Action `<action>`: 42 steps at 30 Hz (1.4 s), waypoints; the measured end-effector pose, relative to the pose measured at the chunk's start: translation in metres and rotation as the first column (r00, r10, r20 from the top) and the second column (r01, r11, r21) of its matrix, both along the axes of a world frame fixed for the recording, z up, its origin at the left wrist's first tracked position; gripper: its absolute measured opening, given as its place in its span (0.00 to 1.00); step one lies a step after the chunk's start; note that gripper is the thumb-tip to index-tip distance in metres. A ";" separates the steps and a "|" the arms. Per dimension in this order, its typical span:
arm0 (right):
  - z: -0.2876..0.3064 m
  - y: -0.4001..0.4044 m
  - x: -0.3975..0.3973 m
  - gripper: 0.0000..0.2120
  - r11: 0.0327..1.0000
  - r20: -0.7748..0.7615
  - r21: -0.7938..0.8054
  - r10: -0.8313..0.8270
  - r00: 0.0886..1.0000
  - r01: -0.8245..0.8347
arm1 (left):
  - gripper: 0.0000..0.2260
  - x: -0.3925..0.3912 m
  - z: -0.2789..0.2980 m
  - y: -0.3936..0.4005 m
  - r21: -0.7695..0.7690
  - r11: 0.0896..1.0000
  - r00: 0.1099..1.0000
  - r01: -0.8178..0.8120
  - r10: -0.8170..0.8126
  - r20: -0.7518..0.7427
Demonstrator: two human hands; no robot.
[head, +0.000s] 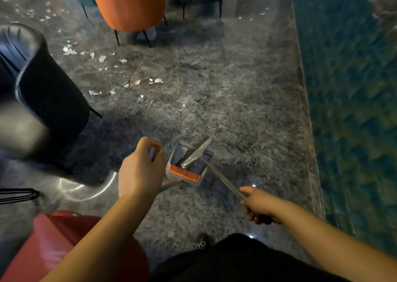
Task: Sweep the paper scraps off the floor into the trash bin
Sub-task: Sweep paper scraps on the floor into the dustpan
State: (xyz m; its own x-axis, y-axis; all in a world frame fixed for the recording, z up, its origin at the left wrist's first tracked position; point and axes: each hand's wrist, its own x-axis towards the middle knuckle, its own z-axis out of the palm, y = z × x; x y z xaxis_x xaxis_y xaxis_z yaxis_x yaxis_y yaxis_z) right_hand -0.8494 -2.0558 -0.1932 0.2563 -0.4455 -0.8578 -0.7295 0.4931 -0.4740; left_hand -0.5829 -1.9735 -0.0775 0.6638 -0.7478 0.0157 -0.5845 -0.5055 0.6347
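At frame centre: left hand [140,170] grips grey orange-combed plastic dustpan's [186,165] handle; right hand [258,205] grips steel-handled broom [223,179]. Step: tools readied; next, reach white paper scraps [137,82] upper left.

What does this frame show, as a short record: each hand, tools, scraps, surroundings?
left hand: grips the dustpan handle
right hand: grips the broom pole
dustpan: on the floor, orange comb at its near edge
broom head: inside the dustpan
scraps: scattered on the floor beyond the dustpan, none swept yet
chairs: orange chair ahead, dark chair left
trash bin: not visible
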 end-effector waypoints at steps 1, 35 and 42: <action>0.001 -0.015 0.011 0.19 1.000 -0.009 0.000 0.007 1.000 -0.007 | 0.04 0.010 0.002 -0.013 0.000 1.000 1.000 -0.014 0.014 0.001; -0.025 -0.539 0.366 0.21 0.991 0.220 0.127 -0.069 0.973 0.041 | 0.06 0.307 -0.016 -0.449 -0.140 0.918 0.928 -0.370 0.371 -0.017; -0.018 -0.616 0.455 0.19 0.990 0.210 0.122 0.044 0.977 -0.071 | 0.05 0.393 -0.017 -0.520 -0.095 0.925 0.930 -0.367 0.367 -0.017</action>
State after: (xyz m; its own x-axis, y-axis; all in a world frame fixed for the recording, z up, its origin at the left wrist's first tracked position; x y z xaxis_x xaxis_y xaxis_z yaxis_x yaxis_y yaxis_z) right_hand -0.3941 -2.6718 -0.2110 0.4559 -0.3151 -0.8324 -0.6513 0.5193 -0.5533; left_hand -0.1895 -2.4938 -0.0940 0.8914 -0.4470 0.0753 -0.3704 -0.6226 0.6893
